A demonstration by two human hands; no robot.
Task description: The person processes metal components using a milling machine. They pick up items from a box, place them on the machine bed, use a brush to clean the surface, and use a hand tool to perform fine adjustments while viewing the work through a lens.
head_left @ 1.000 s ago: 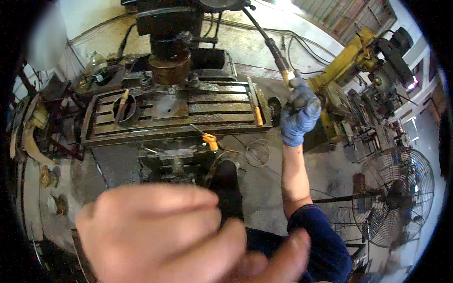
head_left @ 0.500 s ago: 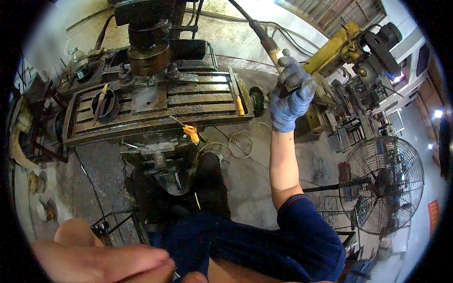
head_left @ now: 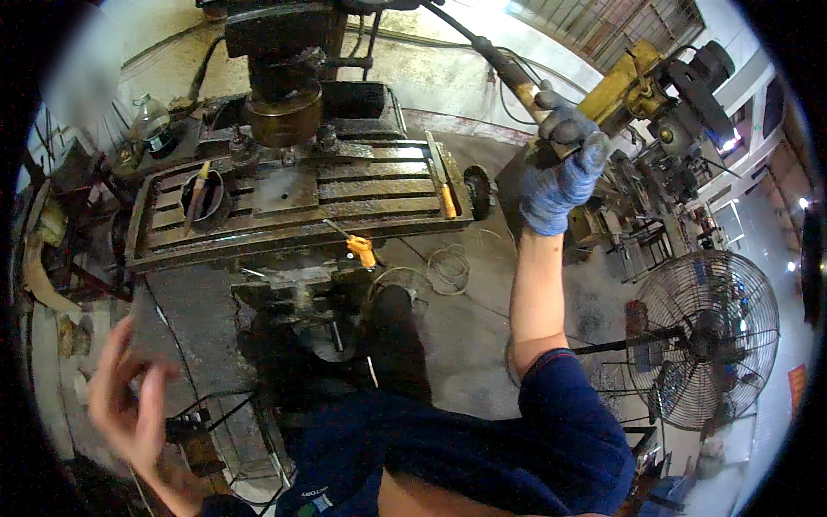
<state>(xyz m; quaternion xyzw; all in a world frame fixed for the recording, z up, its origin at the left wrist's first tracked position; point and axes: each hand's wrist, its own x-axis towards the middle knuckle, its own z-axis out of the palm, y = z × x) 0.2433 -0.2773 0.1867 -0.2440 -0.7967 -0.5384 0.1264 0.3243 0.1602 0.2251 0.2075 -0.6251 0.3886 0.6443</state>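
My right hand (head_left: 564, 181), in a blue-grey glove, is wrapped round the end of a long lever (head_left: 519, 84) on the machine. Bare and slightly blurred, my left hand (head_left: 138, 409) is raised at the lower left with its fingers apart and nothing in it. Ahead stands the machine's dark spindle head (head_left: 284, 112), above a slotted metal worktable (head_left: 370, 188). A flat plate (head_left: 280, 185) with a small hole lies under the head. Left of it is a round pot (head_left: 215, 205) with a brush (head_left: 200, 185) leaning in it.
An orange-handled air gun (head_left: 362, 252) hangs at the table's front edge. A file with a yellow handle (head_left: 449, 202) lies at the table's right end. To my right stands a large caged fan (head_left: 702, 340); behind it is a yellow machine (head_left: 620, 82). A clear bottle (head_left: 152, 122) stands back left.
My left hand has risen from the lower edge, moved leftward, and its fingers have spread. My right hand keeps its grip on the lever. The view has shifted slightly.
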